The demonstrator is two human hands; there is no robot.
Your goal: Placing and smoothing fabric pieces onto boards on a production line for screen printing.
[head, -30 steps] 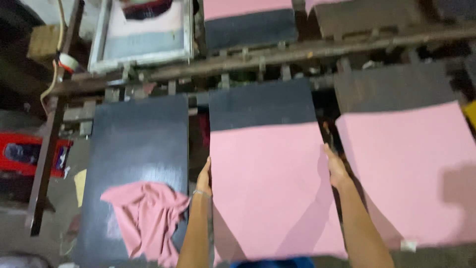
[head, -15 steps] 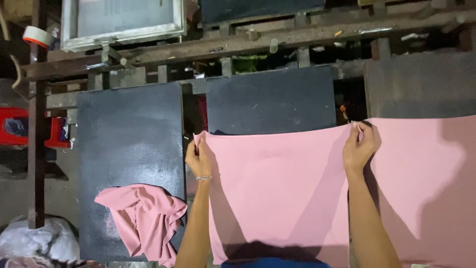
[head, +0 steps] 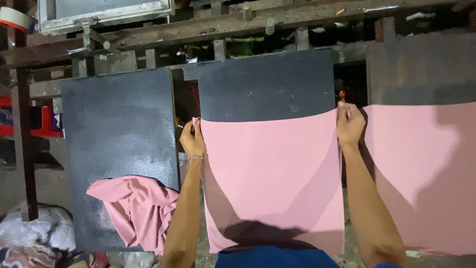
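Both hands pinch the pink cloth's top corners: left hand at nine o'clock, right hand at three, over the black board.

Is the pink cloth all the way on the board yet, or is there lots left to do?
Partly done. The board on the right already has pink cloth lying flat on it. The left hand and right hand each pinch a top corner of the middle cloth, which covers the lower part of the middle board; its top is bare. The left board holds only a crumpled cloth, not spread.
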